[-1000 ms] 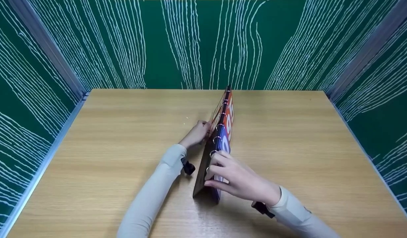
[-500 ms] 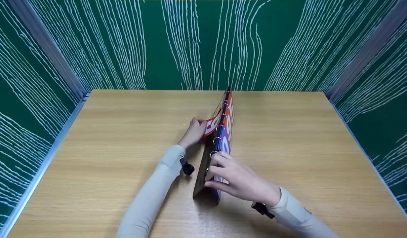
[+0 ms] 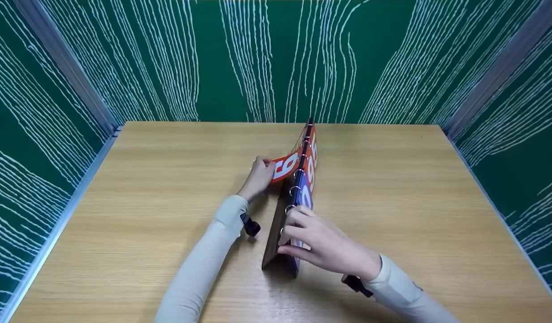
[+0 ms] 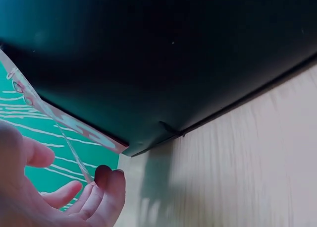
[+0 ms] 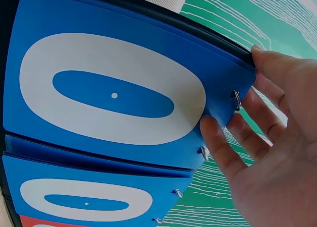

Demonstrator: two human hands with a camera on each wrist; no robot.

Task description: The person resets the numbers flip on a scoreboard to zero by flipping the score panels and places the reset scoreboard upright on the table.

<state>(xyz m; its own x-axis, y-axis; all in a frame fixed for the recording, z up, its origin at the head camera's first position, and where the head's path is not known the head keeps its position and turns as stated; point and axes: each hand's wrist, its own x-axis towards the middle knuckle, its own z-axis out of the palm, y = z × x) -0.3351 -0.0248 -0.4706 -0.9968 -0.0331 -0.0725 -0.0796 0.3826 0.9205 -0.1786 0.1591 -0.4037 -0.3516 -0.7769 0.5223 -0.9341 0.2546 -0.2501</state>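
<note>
Now left hand (image 3: 259, 174) lifts orange card (image 3: 285, 165).

We see a light wooden table (image 3: 168, 251) with fine grain running across it. Green panels (image 3: 267, 58) streaked with white wavy lines rise on 3 sides of the table. 2 grey metal posts (image 3: 65, 67) stand at the table's far corners, where the panels meet.

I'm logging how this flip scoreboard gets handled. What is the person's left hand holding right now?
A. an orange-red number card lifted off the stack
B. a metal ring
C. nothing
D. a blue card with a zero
A: the left hand pinches the edge of an orange-red number card, bent away from the scoreboard.
</note>
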